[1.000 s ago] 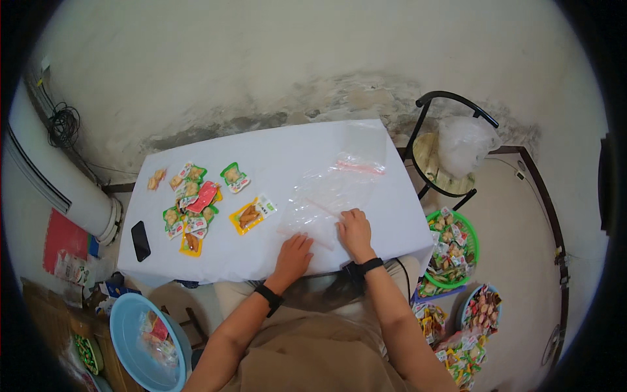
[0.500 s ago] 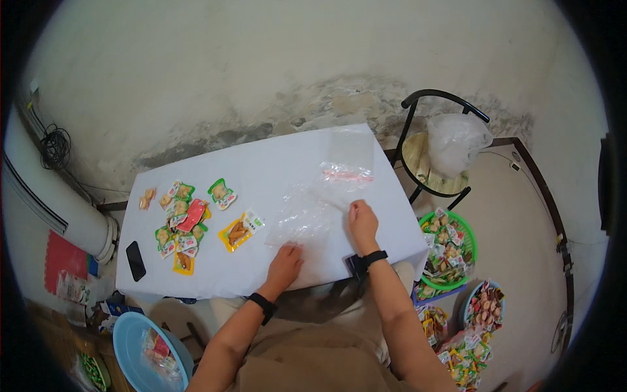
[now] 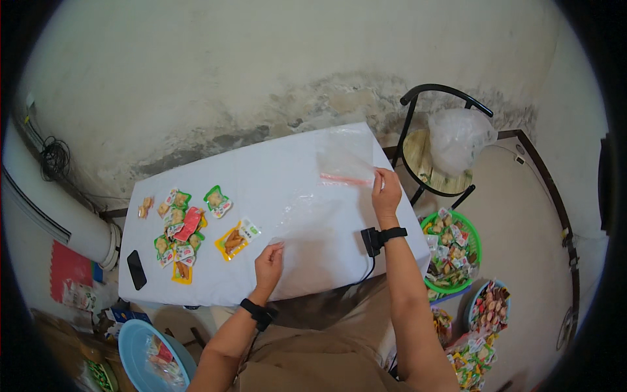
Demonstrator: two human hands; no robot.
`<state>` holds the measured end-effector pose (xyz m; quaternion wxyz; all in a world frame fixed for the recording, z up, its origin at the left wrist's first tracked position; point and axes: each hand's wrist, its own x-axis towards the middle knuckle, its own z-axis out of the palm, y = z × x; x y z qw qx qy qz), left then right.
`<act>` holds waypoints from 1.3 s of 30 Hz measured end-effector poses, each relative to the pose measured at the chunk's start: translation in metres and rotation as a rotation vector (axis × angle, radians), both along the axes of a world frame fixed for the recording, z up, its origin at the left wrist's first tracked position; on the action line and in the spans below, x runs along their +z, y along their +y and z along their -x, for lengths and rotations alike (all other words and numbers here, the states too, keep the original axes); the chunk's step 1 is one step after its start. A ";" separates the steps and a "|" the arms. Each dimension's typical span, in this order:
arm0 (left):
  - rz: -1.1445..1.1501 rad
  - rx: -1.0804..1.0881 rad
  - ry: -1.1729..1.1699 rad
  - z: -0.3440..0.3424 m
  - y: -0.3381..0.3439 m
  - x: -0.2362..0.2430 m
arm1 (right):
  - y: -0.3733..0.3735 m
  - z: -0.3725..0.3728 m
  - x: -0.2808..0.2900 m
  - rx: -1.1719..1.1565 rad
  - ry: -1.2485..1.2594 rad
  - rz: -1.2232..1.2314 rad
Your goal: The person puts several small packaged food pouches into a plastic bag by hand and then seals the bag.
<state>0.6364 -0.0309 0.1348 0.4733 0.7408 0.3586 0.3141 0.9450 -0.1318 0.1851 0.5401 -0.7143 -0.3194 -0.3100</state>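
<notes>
My right hand pinches the right corner of a clear bag with a red strip near the table's far right corner. My left hand is lower and to the left, fingertips pinched on the edge of another flat, see-through bag. On the left half of the white-covered table lie a pile of small snack packets, a lone green packet, a yellow packet, a small tan packet and a black phone.
A black chair holding a white plastic bundle stands at the right. Below it are a green basket and basins of packets. A blue basin is at lower left. Cables hang by a white column.
My right hand has moved forward and right from the middle bag to the red-stripped bag near the corner. My left hand has shifted slightly left.
</notes>
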 end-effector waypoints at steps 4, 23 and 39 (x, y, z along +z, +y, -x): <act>-0.216 -0.099 0.010 0.010 -0.006 0.013 | 0.005 -0.010 -0.022 0.049 -0.150 0.329; -0.554 -0.338 0.110 0.025 -0.034 -0.014 | 0.020 -0.038 -0.087 0.095 -0.068 0.636; -0.670 -0.163 0.353 0.002 -0.045 -0.020 | -0.029 0.169 -0.044 0.575 0.106 0.708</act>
